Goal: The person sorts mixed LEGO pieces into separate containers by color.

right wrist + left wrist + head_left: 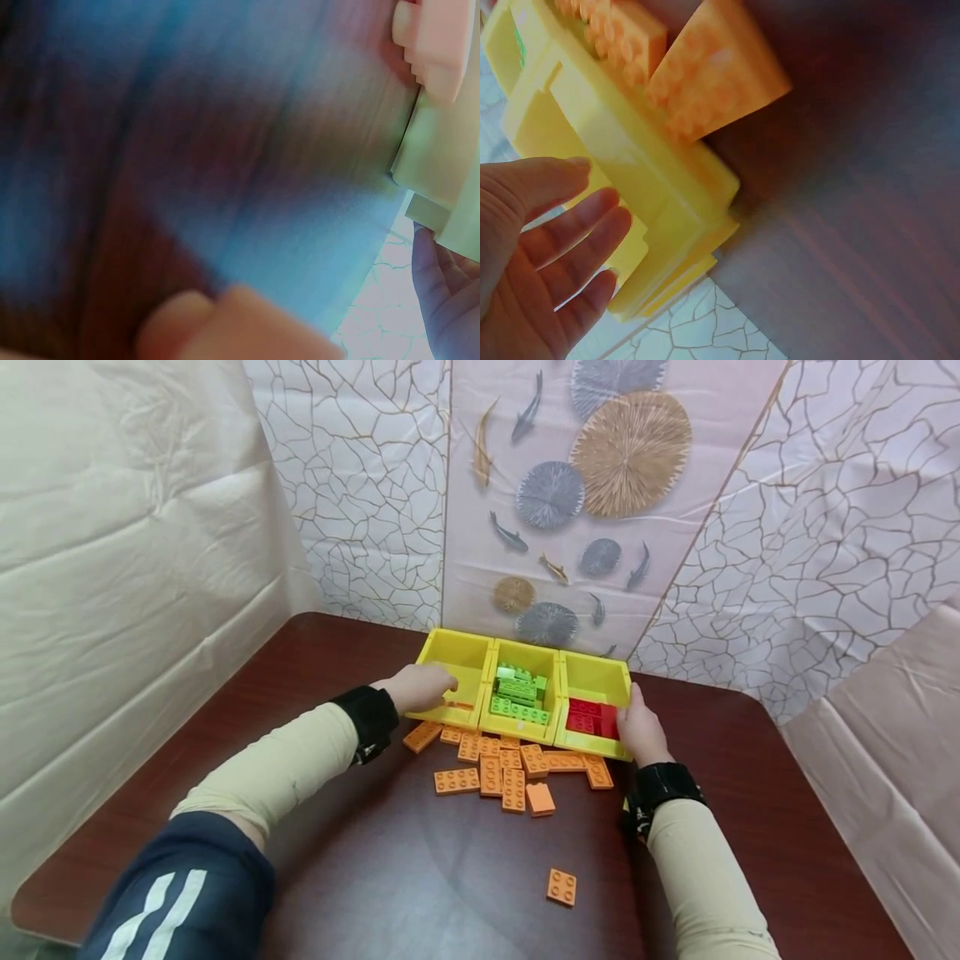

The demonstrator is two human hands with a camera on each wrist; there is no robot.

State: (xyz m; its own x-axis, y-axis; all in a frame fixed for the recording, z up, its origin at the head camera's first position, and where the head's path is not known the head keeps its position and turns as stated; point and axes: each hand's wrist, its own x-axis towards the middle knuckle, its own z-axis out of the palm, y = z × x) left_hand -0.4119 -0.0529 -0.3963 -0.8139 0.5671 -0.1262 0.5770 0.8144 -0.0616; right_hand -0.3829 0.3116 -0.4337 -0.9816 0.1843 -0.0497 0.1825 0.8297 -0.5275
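A yellow three-compartment bin (517, 733) stands at the back of the table. My left hand (422, 687) hovers at its left compartment, where an orange brick lies low inside. In the left wrist view the left hand's fingers (585, 251) are loosely bent, with nothing between them. My right hand (643, 731) holds the bin's right end; part of that hand is hidden behind the wall in the right wrist view. Green bricks (519, 693) fill the middle compartment and red bricks (592, 718) lie in the right one.
Several orange bricks (513, 789) lie clustered along the bin's front. A single orange brick (562, 887) sits nearer the table's front. Behind the table (450, 893) hangs a patterned cloth (360, 485). A blurred orange shape (247, 330) is close to the right wrist camera.
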